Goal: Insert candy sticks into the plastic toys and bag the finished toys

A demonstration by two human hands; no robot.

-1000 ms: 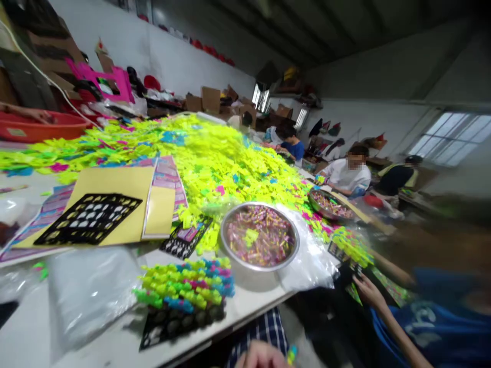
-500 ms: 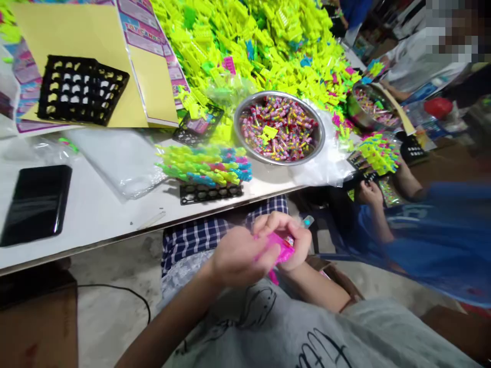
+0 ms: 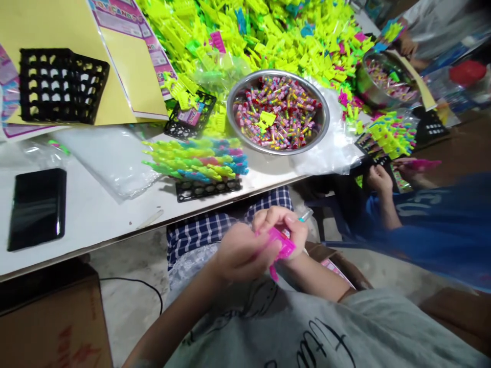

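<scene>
In front of my lap, my left hand [image 3: 245, 253] is closed round a bright pink plastic toy piece [image 3: 286, 248]. My right hand [image 3: 284, 225] curls in from the other side, its fingers bent against the same piece. A small wrapped candy [image 3: 286, 233] with red on it shows between the right palm and the pink plastic. From behind the right fingers sticks out a clear tip with a teal bit [image 3: 306, 214]. Beyond my hands, on the table edge, a black perforated rack [image 3: 209, 190] holds rows of yellow, blue and pink toy pieces [image 3: 199, 158].
A steel bowl [image 3: 232, 120] of wrapped candies stands on the white table [image 3: 103, 225]. Behind it rises a heap of yellow-green plastic pieces [image 3: 261, 36]. A black phone-like object [image 3: 37, 208] and a black rack [image 3: 61, 84] lie left. Co-workers' hands [image 3: 381, 181] are at right.
The view has shifted slightly, so the table items appear moved. My hands keep their grip on the pink piece with little change. At right, a co-worker's hand now has a pink piece.
</scene>
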